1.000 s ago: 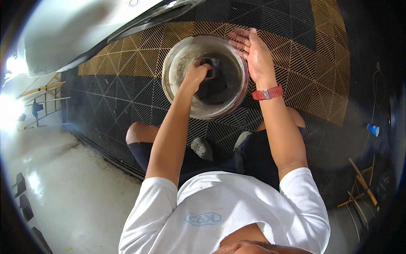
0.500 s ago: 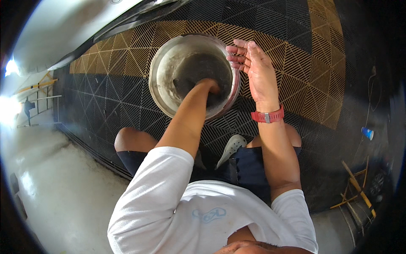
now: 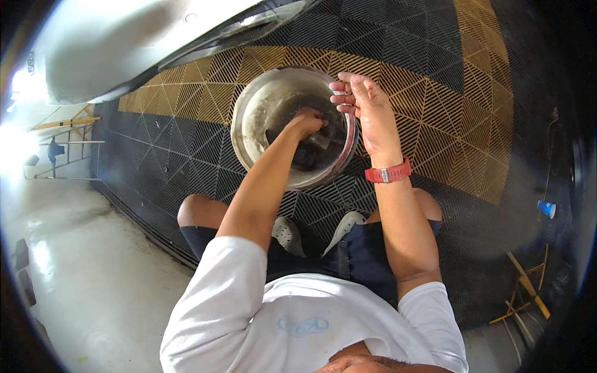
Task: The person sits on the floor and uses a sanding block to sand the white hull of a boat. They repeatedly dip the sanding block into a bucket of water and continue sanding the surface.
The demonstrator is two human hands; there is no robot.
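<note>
Between my feet stands a deep, round, grimy silver-grey vessel (image 3: 241, 133) with a reddish edge along its right side; whether it is a bucket or a wheel rim I cannot tell. Its inside is dark toward the bottom. My left hand (image 3: 306, 124) reaches into it, fingers curled together above the dark part. A dull greyish patch shows just below the fingertips, too unclear to name. My right hand (image 3: 368, 112), wearing a red wristband (image 3: 388, 171), is raised by the right rim. Its fingers are slightly bent and apart, with nothing in them; touching the rim cannot be made out.
Black and tan grid tiles (image 3: 429, 118) cover the floor. A pale, glossy curved body panel (image 3: 124, 50) hangs over the upper left. A blue cup (image 3: 546, 209) lies at the far right, above yellow bars (image 3: 528, 286). My pale clogs (image 3: 288, 236) are close to the vessel.
My left hand has risen from the dark bottom, so its curled fingers now show. My right hand stays by the rim, much the same. The whole view has shifted slightly.
</note>
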